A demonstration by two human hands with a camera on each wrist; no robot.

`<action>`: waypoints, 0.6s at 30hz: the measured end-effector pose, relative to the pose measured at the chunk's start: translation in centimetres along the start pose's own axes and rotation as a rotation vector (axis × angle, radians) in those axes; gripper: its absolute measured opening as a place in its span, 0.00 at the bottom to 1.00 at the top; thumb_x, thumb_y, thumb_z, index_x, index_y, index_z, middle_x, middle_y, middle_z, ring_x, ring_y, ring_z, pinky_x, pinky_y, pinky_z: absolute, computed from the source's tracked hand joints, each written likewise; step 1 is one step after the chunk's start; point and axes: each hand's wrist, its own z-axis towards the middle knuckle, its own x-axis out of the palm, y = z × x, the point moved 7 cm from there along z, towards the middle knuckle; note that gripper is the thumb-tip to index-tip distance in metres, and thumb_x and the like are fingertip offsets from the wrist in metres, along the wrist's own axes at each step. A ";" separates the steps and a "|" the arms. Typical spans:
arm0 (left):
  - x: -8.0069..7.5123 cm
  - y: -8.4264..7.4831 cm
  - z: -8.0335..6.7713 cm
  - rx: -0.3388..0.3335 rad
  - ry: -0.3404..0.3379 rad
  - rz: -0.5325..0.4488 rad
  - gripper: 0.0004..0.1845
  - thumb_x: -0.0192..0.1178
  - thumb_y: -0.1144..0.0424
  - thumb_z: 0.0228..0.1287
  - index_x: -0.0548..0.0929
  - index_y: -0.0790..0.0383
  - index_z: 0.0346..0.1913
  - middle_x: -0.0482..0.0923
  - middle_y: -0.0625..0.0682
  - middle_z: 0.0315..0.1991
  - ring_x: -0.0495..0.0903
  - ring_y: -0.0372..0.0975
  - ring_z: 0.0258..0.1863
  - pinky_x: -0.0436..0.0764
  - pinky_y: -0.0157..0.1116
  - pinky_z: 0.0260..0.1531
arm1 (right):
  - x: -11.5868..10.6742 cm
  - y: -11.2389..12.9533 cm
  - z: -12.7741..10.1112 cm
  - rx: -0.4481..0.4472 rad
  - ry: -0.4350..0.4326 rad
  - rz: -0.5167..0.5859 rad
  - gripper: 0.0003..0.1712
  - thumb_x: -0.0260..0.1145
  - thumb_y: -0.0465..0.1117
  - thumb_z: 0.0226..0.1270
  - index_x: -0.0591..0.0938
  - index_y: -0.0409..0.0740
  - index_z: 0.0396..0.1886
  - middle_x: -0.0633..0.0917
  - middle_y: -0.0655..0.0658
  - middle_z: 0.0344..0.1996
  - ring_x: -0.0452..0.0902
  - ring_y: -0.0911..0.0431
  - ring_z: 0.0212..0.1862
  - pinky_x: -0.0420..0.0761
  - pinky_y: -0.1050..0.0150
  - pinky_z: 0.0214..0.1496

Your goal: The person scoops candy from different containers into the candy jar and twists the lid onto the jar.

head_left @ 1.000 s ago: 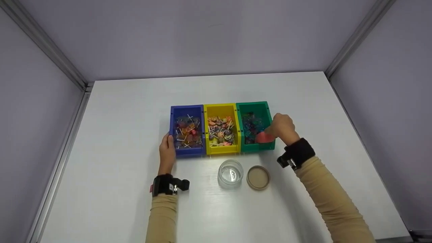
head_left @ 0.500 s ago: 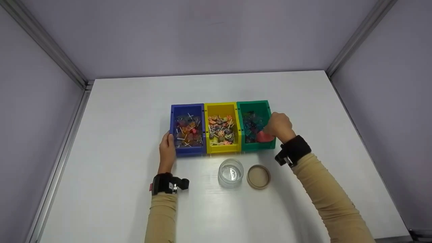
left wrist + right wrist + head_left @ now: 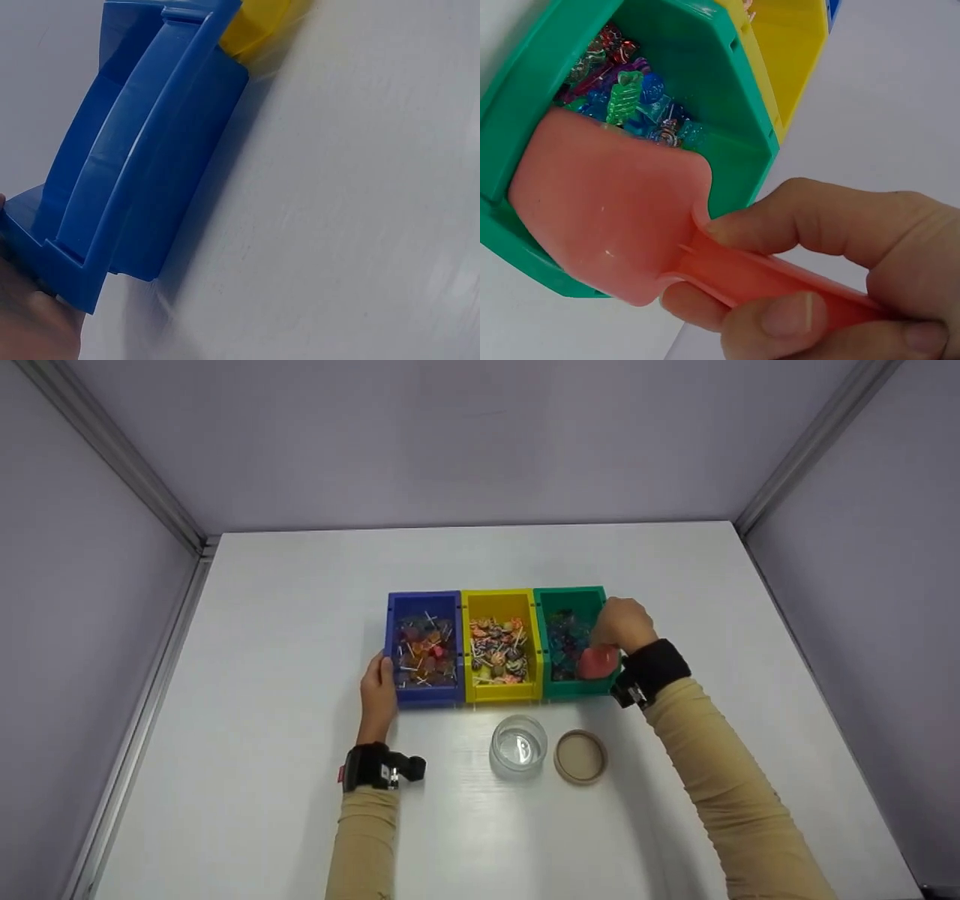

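Note:
In the right wrist view my right hand (image 3: 832,277) grips the handle of a pink scoop (image 3: 607,202), thumb on one side and fingers on the other. The scoop's bowl sits inside the green bin (image 3: 727,150), close against small shiny translucent pieces (image 3: 626,97) in green, blue, purple and red. On the other side, my left hand (image 3: 379,694) rests against the outer left wall of the blue bin (image 3: 424,697); part of its fingers is hidden by the bin in the left wrist view. Lollipops (image 3: 426,652) lie in the blue bin.
A yellow bin (image 3: 502,692) with small striped lollipops (image 3: 496,649) joins the blue and green bins in one row. In front stand a clear glass jar (image 3: 519,746) without its cover and a round tan lid (image 3: 580,757). The white table (image 3: 300,607) has grey walls around it.
My right hand has shifted slightly and turned at the wrist; the pink scoop has tilted so more of its bowl shows. The left hand stays at the blue bin. The whole head view shifts a little.

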 end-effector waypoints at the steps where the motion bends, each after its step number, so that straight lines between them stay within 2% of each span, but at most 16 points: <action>1: -0.1 0.0 0.0 -0.001 0.000 -0.001 0.24 0.39 0.61 0.78 0.65 0.75 0.68 0.68 0.70 0.67 0.65 0.57 0.70 0.64 0.50 0.73 | 0.0 0.0 0.1 0.002 0.000 0.002 0.12 0.65 0.35 0.51 0.81 0.31 0.36 0.74 0.42 0.29 0.66 0.53 0.28 0.66 0.68 0.19; 5: -0.3 0.1 0.1 -0.001 -0.006 -0.009 0.24 0.39 0.62 0.78 0.65 0.75 0.67 0.68 0.70 0.66 0.65 0.57 0.70 0.65 0.50 0.73 | 0.6 0.0 0.5 0.001 0.018 0.014 0.05 0.63 0.33 0.51 0.79 0.35 0.29 0.72 0.44 0.25 0.65 0.55 0.25 0.64 0.69 0.19; 9: -0.3 0.2 0.0 -0.011 -0.010 0.002 0.24 0.39 0.61 0.78 0.65 0.74 0.68 0.68 0.69 0.67 0.65 0.56 0.70 0.64 0.50 0.73 | 1.6 -0.2 0.7 -0.004 0.045 0.043 0.02 0.61 0.32 0.53 0.78 0.36 0.27 0.71 0.46 0.23 0.64 0.57 0.22 0.63 0.70 0.18; 18: -0.3 0.5 0.0 -0.020 0.018 0.004 0.25 0.39 0.59 0.79 0.63 0.73 0.69 0.66 0.68 0.68 0.63 0.56 0.72 0.63 0.50 0.74 | 2.7 -0.7 0.4 0.003 0.042 0.051 0.06 0.57 0.36 0.59 0.76 0.38 0.26 0.73 0.43 0.28 0.66 0.55 0.25 0.66 0.68 0.20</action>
